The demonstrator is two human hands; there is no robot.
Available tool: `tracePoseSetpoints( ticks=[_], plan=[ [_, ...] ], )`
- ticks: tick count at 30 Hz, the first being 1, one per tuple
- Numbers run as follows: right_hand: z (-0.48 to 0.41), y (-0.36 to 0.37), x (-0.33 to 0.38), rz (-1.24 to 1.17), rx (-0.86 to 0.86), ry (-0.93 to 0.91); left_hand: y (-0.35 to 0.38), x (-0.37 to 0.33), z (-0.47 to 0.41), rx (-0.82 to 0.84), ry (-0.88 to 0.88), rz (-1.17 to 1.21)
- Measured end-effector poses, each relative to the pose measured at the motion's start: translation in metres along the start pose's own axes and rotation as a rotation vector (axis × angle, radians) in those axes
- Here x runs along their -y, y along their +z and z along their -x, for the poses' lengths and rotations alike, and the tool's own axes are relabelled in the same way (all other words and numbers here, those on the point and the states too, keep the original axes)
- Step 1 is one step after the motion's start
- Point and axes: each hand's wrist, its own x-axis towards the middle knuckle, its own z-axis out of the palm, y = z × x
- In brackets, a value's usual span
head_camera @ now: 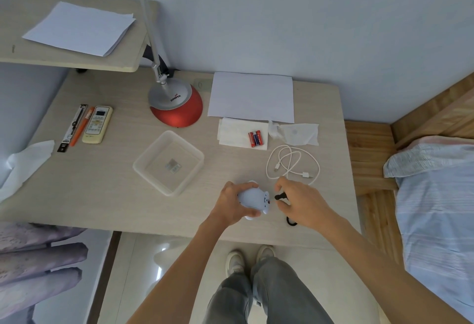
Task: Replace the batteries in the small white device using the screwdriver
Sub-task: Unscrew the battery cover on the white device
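Observation:
My left hand (232, 204) grips the small white device (254, 199) near the desk's front edge, tipped on its side with its end facing right. My right hand (301, 203) pinches a small black screwdriver (280, 196), whose tip points left at the device's end and almost touches it. Three red and blue batteries (255, 138) lie side by side on a white tissue (234, 132) further back. A clear plastic tray (168, 162) to the left holds a small clear piece.
A white cable (292, 163) coils just behind my right hand. A black loop (291, 221) lies under my right wrist. A red lamp base (177, 108), white paper (251, 96), a crumpled wipe (295, 132), a remote (97, 124) and pens (77, 125) sit further back.

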Motion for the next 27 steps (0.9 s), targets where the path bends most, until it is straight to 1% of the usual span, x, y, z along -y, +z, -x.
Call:
tracePoseSetpoints(
  ticks=[4, 9, 16, 25, 27],
  plan=[
    [0.0001, 0.003, -0.0013, 0.003, -0.011, 0.003, 0.0017, 0.0001, -0.0016, 0.003, -0.001, -0.011],
    [-0.0014, 0.0053, 0.0008, 0.014, -0.065, 0.04, 0.0036, 0.0001, -0.0028, 0.0, -0.001, 0.0],
    [0.0071, 0.0053, 0.0054, -0.07, 0.046, 0.024, 0.0038, -0.0003, -0.0005, -0.013, -0.005, -0.009],
    [0.0028, 0.0098, 0.0033, 0.001, -0.083, 0.029, 0.0061, -0.0018, 0.0017, -0.036, 0.012, -0.032],
    [0.0034, 0.0102, 0.0037, -0.013, -0.084, 0.019, 0.0065, -0.0018, 0.0027, -0.043, 0.01, -0.04]
  ],
)
